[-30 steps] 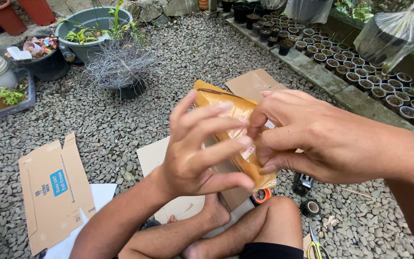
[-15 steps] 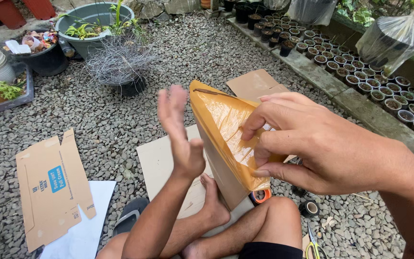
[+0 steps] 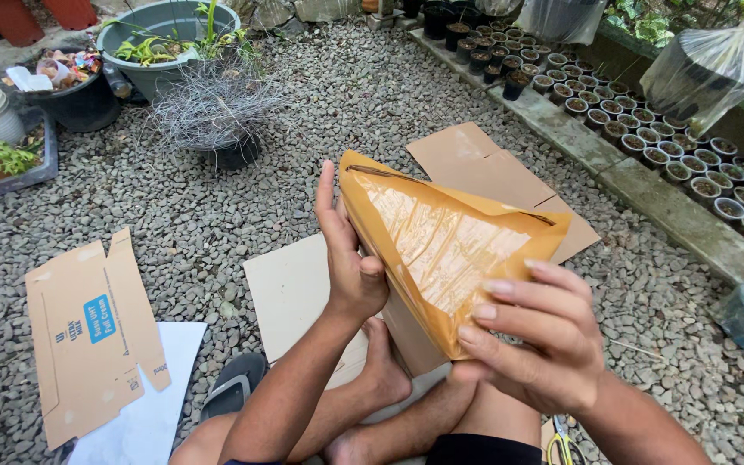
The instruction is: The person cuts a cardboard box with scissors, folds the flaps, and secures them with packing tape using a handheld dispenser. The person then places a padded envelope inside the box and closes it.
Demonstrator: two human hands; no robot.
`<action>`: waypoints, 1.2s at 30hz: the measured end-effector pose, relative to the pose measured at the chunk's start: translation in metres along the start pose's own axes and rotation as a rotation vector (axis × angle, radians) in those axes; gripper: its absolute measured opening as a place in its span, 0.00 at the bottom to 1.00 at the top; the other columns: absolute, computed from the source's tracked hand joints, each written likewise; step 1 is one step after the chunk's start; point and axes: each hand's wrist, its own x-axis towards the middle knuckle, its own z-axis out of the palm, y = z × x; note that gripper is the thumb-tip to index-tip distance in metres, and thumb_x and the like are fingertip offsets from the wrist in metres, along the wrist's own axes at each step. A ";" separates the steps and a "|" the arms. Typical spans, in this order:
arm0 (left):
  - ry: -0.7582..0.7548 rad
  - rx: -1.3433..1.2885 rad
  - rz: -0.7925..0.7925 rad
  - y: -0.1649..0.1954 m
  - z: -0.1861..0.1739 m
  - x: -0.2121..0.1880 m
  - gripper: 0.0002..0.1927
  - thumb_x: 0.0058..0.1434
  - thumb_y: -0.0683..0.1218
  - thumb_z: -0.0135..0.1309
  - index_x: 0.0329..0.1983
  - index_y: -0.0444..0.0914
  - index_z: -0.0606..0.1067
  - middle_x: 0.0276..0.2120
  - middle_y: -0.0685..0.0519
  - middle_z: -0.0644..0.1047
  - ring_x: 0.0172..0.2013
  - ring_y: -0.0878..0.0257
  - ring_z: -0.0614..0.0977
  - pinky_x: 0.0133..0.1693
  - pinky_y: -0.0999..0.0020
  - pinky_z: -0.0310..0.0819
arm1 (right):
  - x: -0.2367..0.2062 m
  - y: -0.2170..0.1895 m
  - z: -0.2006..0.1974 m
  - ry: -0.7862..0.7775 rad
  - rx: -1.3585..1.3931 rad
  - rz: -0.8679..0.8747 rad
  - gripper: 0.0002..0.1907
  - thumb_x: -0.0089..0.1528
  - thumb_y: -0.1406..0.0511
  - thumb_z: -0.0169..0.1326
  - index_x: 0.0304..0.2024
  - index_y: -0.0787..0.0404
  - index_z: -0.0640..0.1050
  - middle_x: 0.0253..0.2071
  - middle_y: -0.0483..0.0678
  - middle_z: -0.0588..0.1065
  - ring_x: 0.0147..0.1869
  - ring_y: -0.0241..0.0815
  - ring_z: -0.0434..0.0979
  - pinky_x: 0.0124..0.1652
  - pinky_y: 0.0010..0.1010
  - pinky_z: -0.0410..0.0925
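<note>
- Two hands of ours hold up one taped cardboard wedge (image 3: 441, 250) above our crossed legs and bare foot (image 3: 385, 370).
- Our right hand (image 3: 531, 344) is closed on the wedge's lower tip, thumb beneath and fingers (image 3: 510, 293) lying across its glossy taped face.
- Our left hand (image 3: 350, 258) presses flat against the wedge's left edge, fingers straight and pointing up, thumb (image 3: 372, 269) hooked onto the front; it braces the piece more than it clasps it.
- We see the wedge standing tilted, its narrow tip down in our right hand and its broad end up and away from us.
- Beneath our legs lies a flat cardboard sheet (image 3: 290, 293) on the gravel (image 3: 303, 129).
- Scissors (image 3: 561, 430) show just beside our right forearm, near the bottom edge.
- Left of us a dark sandal (image 3: 234, 387) lies by a flattened carton (image 3: 88, 331), which rests partly on white paper (image 3: 144, 405).
- Beyond the wedge more cardboard (image 3: 475, 164) lies flat.
- Farther off, a wiry grey plant (image 3: 213, 108) stands before a grey tub (image 3: 161, 39).
- Rows of small dark pots (image 3: 647, 120) run along the right, a plastic bag (image 3: 703, 73) hanging above them.
</note>
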 end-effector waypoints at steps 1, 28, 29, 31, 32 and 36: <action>-0.007 0.006 -0.001 0.000 0.000 -0.001 0.72 0.53 0.85 0.45 0.80 0.35 0.31 0.72 0.40 0.63 0.69 0.53 0.70 0.70 0.58 0.63 | -0.002 0.000 0.003 0.007 0.036 0.041 0.15 0.59 0.55 0.68 0.45 0.49 0.82 0.45 0.41 0.75 0.57 0.45 0.74 0.61 0.46 0.67; 0.087 0.085 0.032 0.001 0.004 -0.012 0.72 0.55 0.82 0.49 0.78 0.32 0.30 0.71 0.40 0.61 0.70 0.53 0.66 0.73 0.56 0.58 | 0.000 -0.010 0.018 0.063 -0.160 0.105 0.19 0.64 0.53 0.54 0.49 0.59 0.78 0.49 0.50 0.74 0.55 0.55 0.76 0.59 0.51 0.69; 0.098 0.093 0.041 0.000 0.006 -0.011 0.71 0.56 0.82 0.49 0.78 0.32 0.29 0.70 0.40 0.62 0.69 0.53 0.67 0.72 0.56 0.59 | 0.001 -0.011 0.019 0.070 -0.170 0.106 0.24 0.63 0.49 0.54 0.48 0.60 0.77 0.49 0.50 0.73 0.55 0.56 0.75 0.59 0.51 0.69; 0.117 0.108 0.060 -0.002 0.010 -0.010 0.70 0.57 0.81 0.49 0.78 0.31 0.29 0.67 0.40 0.64 0.67 0.53 0.69 0.71 0.56 0.60 | 0.002 -0.011 0.021 0.084 -0.179 0.164 0.20 0.63 0.54 0.58 0.48 0.62 0.76 0.49 0.52 0.74 0.55 0.59 0.76 0.60 0.55 0.70; 0.116 0.151 0.079 -0.002 0.012 -0.011 0.70 0.59 0.80 0.48 0.78 0.31 0.28 0.66 0.40 0.65 0.65 0.53 0.70 0.71 0.56 0.61 | 0.001 -0.011 0.021 0.091 -0.184 0.194 0.18 0.63 0.57 0.60 0.48 0.63 0.76 0.49 0.53 0.74 0.55 0.60 0.77 0.61 0.57 0.71; 0.088 0.283 0.176 0.000 0.021 -0.021 0.65 0.65 0.75 0.47 0.80 0.30 0.27 0.61 0.43 0.68 0.58 0.57 0.72 0.68 0.60 0.62 | -0.011 -0.014 0.021 0.186 -0.206 0.311 0.11 0.67 0.64 0.57 0.45 0.66 0.75 0.47 0.55 0.74 0.54 0.61 0.79 0.60 0.56 0.74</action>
